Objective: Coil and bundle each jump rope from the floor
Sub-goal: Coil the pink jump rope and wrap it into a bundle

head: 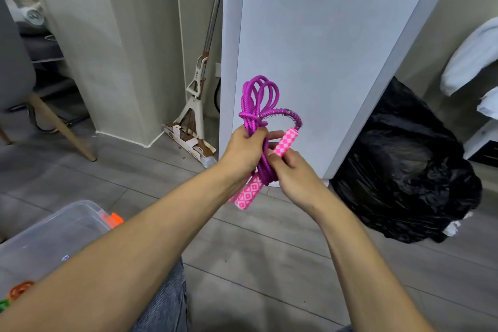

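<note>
A purple jump rope point(258, 97) is folded into a bundle of loops and held up in front of me. My left hand point(244, 149) grips the bundle around its middle, with the loops sticking up above the fist. One pink-and-white checked handle point(285, 142) points up to the right, joined to the rope by a metal spring; my right hand point(292, 174) pinches its lower end. The other pink handle point(248, 193) hangs below my left hand.
A clear plastic storage bin point(54, 234) with an orange latch sits at lower left, orange and green rope pieces beside it. A black rubbish bag point(412, 164) lies at right, a white appliance point(318, 48) stands ahead, a mop point(196, 105) leans at its left, on grey plank floor.
</note>
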